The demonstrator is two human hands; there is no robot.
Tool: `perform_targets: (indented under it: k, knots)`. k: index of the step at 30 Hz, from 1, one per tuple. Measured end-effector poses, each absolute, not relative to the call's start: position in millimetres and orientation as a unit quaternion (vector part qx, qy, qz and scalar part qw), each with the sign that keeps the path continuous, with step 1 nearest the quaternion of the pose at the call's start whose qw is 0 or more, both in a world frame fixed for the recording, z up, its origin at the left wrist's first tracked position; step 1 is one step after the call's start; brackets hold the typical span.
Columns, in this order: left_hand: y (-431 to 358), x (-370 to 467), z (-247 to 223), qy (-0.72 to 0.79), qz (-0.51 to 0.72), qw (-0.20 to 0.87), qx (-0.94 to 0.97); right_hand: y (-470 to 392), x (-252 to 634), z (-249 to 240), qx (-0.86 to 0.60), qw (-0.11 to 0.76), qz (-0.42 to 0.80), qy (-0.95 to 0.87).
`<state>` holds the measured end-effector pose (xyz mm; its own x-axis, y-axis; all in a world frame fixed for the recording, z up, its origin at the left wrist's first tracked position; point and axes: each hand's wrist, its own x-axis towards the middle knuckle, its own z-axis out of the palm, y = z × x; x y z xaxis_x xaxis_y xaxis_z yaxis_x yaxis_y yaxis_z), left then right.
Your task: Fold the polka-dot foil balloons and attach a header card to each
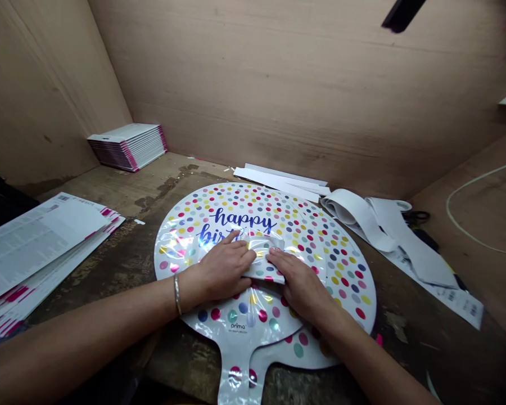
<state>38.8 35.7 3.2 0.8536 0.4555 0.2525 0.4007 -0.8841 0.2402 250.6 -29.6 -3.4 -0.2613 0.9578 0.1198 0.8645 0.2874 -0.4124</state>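
Observation:
Flat foil balloons (244, 197) printed with coloured dots and "happy birthday" lettering lie overlapped on the table, their tails pointing toward me. On top of them is a folded foil balloon (263, 260), a small shiny rectangle with the same dots. My left hand (225, 264) holds its left edge with curled fingers, the index finger reaching over the lettering. At its right edge, my right hand (300, 281) grips the folded balloon, fingertips on top. Both palms hide part of the print underneath.
Printed cards (46, 242) are piled at the left. A neat stack of packets (129, 146) stands in the back left corner. White paper strips (282, 181) and a curled label roll (362, 219) lie behind and right, near dark scissors handles (417, 216). Wooden walls enclose the table.

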Motion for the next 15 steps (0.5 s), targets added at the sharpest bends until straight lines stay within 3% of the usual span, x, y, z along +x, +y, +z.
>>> perform_targets:
  k: [2,4,6,8,11,15]
  knots:
    - [32.4,42.0,8.0,0.253,0.204,0.162,0.932,-29.8,255.4,6.5,-0.607,0.251,0.162,-0.736]
    - [25.2,39.7,16.7,0.304,0.277,0.346,0.843,-36.1,262.7,18.7,-0.631,0.352,0.240,-0.649]
    - [14.2,34.0,25.4,0.346,0.313,0.570,0.677,-47.5,267.4,25.9,-0.598,0.429,0.399,-0.547]
    - [1.5,29.0,30.2,0.337,0.309,0.723,0.518,-60.5,264.7,24.6,-0.518,0.443,0.568,-0.462]
    - [-15.2,26.1,28.9,0.306,0.324,0.791,0.420,-73.6,246.5,14.5,-0.457,0.423,0.668,-0.407]
    - [-27.1,24.3,21.7,0.360,0.346,0.743,0.446,-69.7,215.1,14.2,-0.482,0.441,0.672,-0.348]
